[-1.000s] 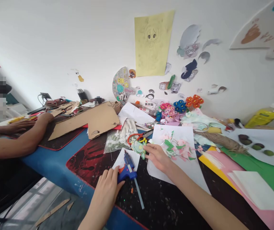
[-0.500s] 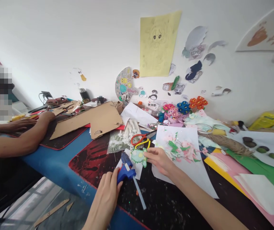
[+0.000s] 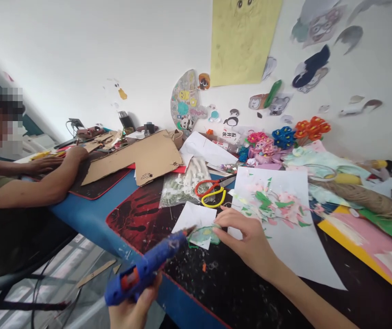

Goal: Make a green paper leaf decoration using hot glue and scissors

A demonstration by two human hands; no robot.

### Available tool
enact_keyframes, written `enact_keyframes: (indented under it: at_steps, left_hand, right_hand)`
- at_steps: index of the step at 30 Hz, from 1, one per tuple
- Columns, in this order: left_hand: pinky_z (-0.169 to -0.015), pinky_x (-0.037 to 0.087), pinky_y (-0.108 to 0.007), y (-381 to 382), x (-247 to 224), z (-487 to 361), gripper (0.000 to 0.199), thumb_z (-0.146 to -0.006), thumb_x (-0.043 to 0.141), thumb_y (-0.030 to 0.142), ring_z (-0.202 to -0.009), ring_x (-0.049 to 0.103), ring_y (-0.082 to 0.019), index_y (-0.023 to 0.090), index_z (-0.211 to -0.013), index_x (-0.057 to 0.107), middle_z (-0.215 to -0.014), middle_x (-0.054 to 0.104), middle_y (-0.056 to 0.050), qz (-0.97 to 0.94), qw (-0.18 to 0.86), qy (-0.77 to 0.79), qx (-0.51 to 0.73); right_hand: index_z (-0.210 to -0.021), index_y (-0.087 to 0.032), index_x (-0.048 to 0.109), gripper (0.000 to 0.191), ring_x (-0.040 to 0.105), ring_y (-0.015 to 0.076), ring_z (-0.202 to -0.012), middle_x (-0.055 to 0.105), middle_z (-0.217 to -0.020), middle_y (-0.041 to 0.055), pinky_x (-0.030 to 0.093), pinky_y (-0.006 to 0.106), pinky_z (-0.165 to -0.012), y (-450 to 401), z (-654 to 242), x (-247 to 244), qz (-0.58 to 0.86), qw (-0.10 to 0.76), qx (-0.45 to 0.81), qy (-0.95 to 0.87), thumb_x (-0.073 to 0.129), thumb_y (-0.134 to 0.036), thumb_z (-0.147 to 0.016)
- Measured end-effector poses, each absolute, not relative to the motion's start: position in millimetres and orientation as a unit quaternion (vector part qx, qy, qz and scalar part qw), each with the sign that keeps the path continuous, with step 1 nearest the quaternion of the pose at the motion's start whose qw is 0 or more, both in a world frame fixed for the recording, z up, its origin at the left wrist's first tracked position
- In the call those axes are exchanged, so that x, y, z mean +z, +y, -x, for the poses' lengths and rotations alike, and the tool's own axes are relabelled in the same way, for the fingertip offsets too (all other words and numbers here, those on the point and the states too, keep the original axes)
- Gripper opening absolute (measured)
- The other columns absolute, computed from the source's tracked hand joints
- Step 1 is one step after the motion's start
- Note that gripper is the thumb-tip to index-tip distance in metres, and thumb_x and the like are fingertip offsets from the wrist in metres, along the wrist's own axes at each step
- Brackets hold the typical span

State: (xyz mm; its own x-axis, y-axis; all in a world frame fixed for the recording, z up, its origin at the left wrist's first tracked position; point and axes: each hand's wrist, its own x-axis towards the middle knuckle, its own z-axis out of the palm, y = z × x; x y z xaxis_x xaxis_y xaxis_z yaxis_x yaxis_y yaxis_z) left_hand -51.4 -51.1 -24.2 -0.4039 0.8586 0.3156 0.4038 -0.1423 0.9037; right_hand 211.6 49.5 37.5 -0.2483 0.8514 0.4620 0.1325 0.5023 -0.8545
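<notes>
A blue hot glue gun [image 3: 144,267] is gripped from below in my left hand [image 3: 137,304], with its nozzle pointing up and to the right. The nozzle tip is at the left edge of a pale green cutout [image 3: 203,234] with a darker green outline; whether they touch I cannot tell. My right hand [image 3: 246,233] pinches the right end of this cutout between thumb and fingers. Beneath the cutout is a small white paper [image 3: 192,213] on the black and red mat [image 3: 137,205]. Scissors [image 3: 213,191] with red and yellow handles rest just behind.
A white sheet [image 3: 285,256] with pink and green scraps lies to the right. Behind are a bag of pale sticks [image 3: 178,189], cut cardboard [image 3: 137,157] and flowers [image 3: 312,129]. At the left, another person's forearm [image 3: 41,189] rests on the table.
My left hand has swung the glue gun round, so its nozzle now meets the cutout's left side. The right hand has lowered the cutout toward the small paper. The view has tilted down and shifted left.
</notes>
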Motion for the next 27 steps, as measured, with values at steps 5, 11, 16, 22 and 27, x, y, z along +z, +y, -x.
enact_keyframes:
  at_steps: [5,11,16,22,27]
  left_hand:
    - [-0.066,0.064,-0.044,-64,-28,44,0.051,-0.081,0.062,0.073,-0.074,0.074,-0.031,0.025,-0.090,0.076,-0.078,0.076,-0.009,-0.557,0.204,0.640,0.489]
    - [-0.065,0.064,-0.035,-58,-24,38,0.045,-0.092,0.054,0.065,-0.073,0.075,-0.025,0.026,-0.097,0.076,-0.085,0.080,-0.006,-0.643,0.114,0.612,0.446]
    - [-0.055,0.060,-0.023,-46,-14,46,0.034,-0.096,0.055,0.053,-0.057,0.073,-0.017,0.024,-0.095,0.072,-0.076,0.079,-0.001,-0.747,0.067,0.535,0.389]
    - [-0.052,0.056,-0.018,-43,-10,43,0.028,-0.099,0.053,0.051,-0.052,0.070,-0.013,0.027,-0.099,0.068,-0.070,0.075,0.005,-0.759,0.037,0.527,0.380]
    - [-0.056,0.055,-0.021,-49,-9,29,0.040,-0.100,0.047,0.059,-0.054,0.070,-0.014,0.027,-0.090,0.071,-0.068,0.074,0.005,-0.705,0.045,0.588,0.394]
  right_hand:
    - [-0.081,-0.022,0.070,0.013,0.067,0.0183,-0.074,0.070,-0.075,0.0016,0.048,0.048,-0.104,44,-208,39,0.334,0.509,0.260,-0.749,0.066,-0.014,-0.091]
    - [-0.079,-0.020,0.067,0.015,0.067,0.0171,-0.071,0.069,-0.073,0.0011,0.052,0.048,-0.100,42,-206,37,0.325,0.513,0.243,-0.756,0.065,-0.011,-0.090]
    - [-0.081,-0.018,0.067,0.013,0.066,0.0158,-0.072,0.069,-0.074,0.0015,0.053,0.045,-0.097,43,-207,35,0.321,0.517,0.239,-0.757,0.068,-0.008,-0.089]
    - [-0.081,-0.017,0.068,0.012,0.066,0.0155,-0.073,0.069,-0.075,0.0019,0.053,0.045,-0.098,43,-207,34,0.320,0.516,0.243,-0.756,0.068,-0.009,-0.089]
    - [-0.082,-0.016,0.068,0.010,0.065,0.0157,-0.072,0.068,-0.075,0.0025,0.054,0.045,-0.094,42,-206,33,0.318,0.518,0.243,-0.756,0.068,-0.009,-0.089]
